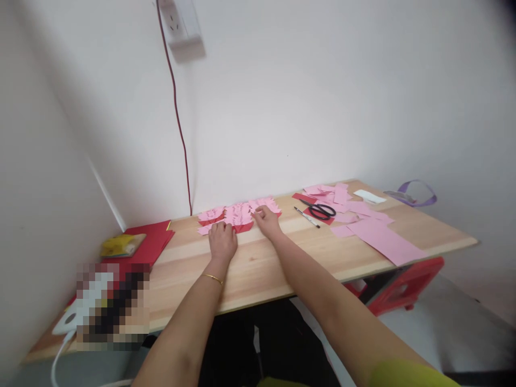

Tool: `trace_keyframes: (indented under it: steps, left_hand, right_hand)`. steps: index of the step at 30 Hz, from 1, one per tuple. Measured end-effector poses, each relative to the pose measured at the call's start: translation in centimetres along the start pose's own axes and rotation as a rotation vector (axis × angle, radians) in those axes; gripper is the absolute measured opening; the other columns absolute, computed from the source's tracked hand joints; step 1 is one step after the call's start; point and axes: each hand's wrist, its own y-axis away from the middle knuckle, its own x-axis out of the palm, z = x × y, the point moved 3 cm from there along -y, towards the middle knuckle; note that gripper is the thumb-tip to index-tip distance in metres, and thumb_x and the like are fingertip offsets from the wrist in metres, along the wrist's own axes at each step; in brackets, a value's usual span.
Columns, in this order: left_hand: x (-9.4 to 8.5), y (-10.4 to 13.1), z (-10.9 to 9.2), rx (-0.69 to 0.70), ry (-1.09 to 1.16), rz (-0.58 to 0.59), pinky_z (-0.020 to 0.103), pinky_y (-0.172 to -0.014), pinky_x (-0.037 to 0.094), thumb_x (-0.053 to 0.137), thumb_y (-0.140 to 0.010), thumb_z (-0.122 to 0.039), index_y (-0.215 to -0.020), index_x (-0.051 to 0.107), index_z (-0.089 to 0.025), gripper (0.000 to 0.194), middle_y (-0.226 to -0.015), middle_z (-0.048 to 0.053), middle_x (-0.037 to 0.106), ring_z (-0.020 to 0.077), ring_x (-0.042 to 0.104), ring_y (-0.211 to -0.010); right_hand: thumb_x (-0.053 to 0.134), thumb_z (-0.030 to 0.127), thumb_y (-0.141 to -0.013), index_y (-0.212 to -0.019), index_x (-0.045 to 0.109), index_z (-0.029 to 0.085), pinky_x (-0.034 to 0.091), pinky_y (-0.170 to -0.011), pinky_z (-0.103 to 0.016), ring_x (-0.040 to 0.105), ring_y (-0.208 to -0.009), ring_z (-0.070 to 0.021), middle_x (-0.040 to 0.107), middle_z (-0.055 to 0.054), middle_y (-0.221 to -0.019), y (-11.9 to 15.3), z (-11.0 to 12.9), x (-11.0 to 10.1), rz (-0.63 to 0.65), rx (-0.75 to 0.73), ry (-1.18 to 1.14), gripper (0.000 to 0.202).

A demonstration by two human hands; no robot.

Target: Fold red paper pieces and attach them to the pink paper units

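Pink paper cutouts with jagged edges (237, 213) lie side by side near the wall, with red paper (244, 228) showing under and between them. My left hand (222, 241) rests at their lower edge, fingers bent and close together, the fingertips partly hidden. On the right, my right hand (267, 221) has thumb and forefinger pinched at the edge of a cutout. A small dark mark or piece by these fingertips is too small to make out.
Black-handled scissors (321, 210) and a pen (307, 217) lie right of my hands. Beyond are pink paper scraps (387, 239) and a white strip (370, 196). Red sheets (151, 239) and a yellow packet (121, 245) sit left. A red stool (407, 287) stands below the table's edge.
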Motion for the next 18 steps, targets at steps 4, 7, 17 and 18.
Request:
trace_keyframes:
  steps: [4, 7, 17, 18]
  left_hand:
    - [0.5, 0.1, 0.3, -0.021, 0.045, 0.035, 0.042, -0.081, 0.036, 0.045, -0.084, -0.029, -0.091, 0.062, -0.016, 0.022, -0.098, 0.014, 0.055, 0.0287, 0.045, -0.097]
    - [0.5, 0.1, 0.7, -0.052, 0.129, 0.011, 0.041, -0.084, 0.036, 0.044, -0.085, -0.027, -0.098, 0.062, -0.016, 0.025, -0.103, 0.014, 0.054, 0.0273, 0.046, -0.099]
    - [-2.3, 0.0, 12.4, -0.481, -0.069, -0.026, 0.052, -0.097, 0.028, 0.046, -0.080, -0.039, -0.119, 0.053, -0.012, 0.048, -0.131, 0.022, 0.041, 0.0371, 0.037, -0.120]
    - [-2.5, 0.4, 14.3, -0.549, -0.103, 0.031, 0.056, -0.096, 0.027, 0.045, -0.080, -0.044, -0.121, 0.050, -0.011, 0.053, -0.135, 0.024, 0.037, 0.0401, 0.034, -0.122]
  right_hand:
    - [0.047, 0.039, -0.078, -0.086, 0.057, 0.018, 0.040, -0.057, -0.022, 0.048, -0.055, -0.0119, 0.046, 0.005, -0.055, -0.1, 0.0, -0.7, -0.071, 0.058, -0.131, 0.025]
    - [0.046, 0.040, -0.078, -0.085, 0.058, 0.018, 0.039, -0.057, -0.023, 0.047, -0.055, -0.0122, 0.044, 0.006, -0.054, 0.2, 0.2, -0.9, -0.073, 0.055, -0.139, 0.026]
    - [0.047, 0.038, -0.078, -0.085, 0.058, 0.019, 0.037, -0.058, -0.022, 0.045, -0.054, -0.0119, 0.044, 0.006, -0.054, 0.4, 0.6, 0.0, 0.006, -0.037, -0.088, 0.023]
    - [0.046, 0.037, -0.079, -0.086, 0.059, 0.019, 0.037, -0.058, -0.022, 0.045, -0.054, -0.0117, 0.044, 0.006, -0.054, 0.4, 0.7, 0.1, 0.015, -0.046, -0.081, 0.023]
